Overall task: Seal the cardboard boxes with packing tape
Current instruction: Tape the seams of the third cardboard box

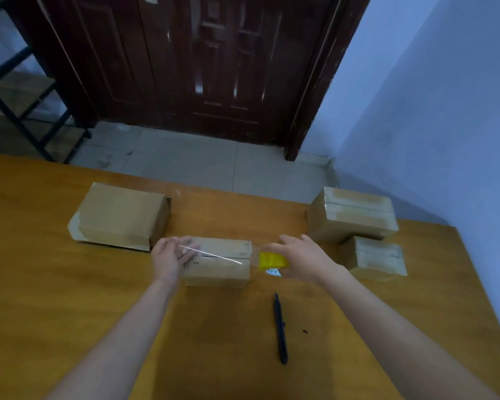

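Observation:
A small cardboard box point(220, 269) lies in the middle of the wooden table point(41, 284). My right hand point(303, 259) grips a yellow roll of packing tape point(273, 260) just off the box's right end. A clear strip of tape point(214, 254) stretches from the roll across the box's top seam. My left hand point(171, 255) holds the strip's free end at the box's left end. A larger box point(122, 216) sits at the left. Two more boxes, one big point(354, 215) and one small point(377, 256), stand at the right, with tape on their tops.
A black pen point(280, 327) lies on the table in front of the middle box. Beyond the table's far edge are a tiled floor and a dark wooden door point(199, 67). A metal shelf frame point(20, 90) stands at the far left; a blue wall runs along the right.

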The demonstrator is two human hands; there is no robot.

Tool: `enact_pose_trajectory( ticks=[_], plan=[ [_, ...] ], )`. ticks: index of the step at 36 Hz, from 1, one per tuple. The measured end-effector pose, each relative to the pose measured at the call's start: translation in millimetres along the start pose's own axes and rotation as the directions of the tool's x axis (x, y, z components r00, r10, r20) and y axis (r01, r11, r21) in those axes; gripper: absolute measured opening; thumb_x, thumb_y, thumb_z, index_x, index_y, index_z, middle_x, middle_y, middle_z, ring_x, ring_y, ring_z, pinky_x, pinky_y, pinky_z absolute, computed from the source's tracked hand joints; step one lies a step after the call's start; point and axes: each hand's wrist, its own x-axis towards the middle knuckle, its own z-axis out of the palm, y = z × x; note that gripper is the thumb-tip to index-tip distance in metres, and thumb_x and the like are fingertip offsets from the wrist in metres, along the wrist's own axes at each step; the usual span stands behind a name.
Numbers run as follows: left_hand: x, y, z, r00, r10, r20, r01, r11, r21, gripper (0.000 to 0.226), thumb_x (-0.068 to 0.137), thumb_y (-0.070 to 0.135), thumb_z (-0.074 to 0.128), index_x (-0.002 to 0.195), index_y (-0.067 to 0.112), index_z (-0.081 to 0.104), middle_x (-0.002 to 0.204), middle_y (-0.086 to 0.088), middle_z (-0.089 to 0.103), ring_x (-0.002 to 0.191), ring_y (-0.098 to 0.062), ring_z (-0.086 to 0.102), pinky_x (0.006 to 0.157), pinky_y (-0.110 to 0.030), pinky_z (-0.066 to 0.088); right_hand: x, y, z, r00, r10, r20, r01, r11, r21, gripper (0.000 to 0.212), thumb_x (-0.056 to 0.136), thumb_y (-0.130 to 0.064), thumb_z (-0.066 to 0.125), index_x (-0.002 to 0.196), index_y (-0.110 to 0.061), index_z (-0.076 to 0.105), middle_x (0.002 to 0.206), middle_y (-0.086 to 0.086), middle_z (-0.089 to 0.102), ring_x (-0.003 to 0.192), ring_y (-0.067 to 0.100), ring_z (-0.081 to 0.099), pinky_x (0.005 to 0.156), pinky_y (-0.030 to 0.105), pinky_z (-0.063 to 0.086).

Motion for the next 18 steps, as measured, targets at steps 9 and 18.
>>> enact_pose_trajectory(
  ticks=[9,18],
  plan=[
    [5.5,-3.8,-6.1,0.999,-0.035,-0.016,0.033,0.993,-0.115,0.021,0.101,0.003,0.036,0.080,0.009,0.039,0.092,-0.024,0.063,0.058,-0.023,0.070,0.058,-0.029,0.059,13.6,-7.2,2.8,1.000,0.002,0.026,-0.001,0.999,-0.052,0.060,0.088,-0.025,0.061,0.140,-0.039,0.034,0.119,0.001,0.050,0.110,0.021,0.051,0.092,0.036,0.030],
    [9.2,-7.8,-11.1,0.998,-0.061,0.016,0.063,0.982,-0.175,0.026,0.102,0.006,0.037,0.076,0.009,0.043,0.095,-0.024,0.064,0.069,-0.024,0.072,0.067,-0.031,0.060,29.5,-17.9,11.8,0.997,0.014,0.071,-0.009,0.997,-0.073,0.057,0.089,-0.018,0.058,0.139,-0.038,0.037,0.114,0.003,0.053,0.108,0.023,0.052,0.099,0.040,0.028]
  ],
)
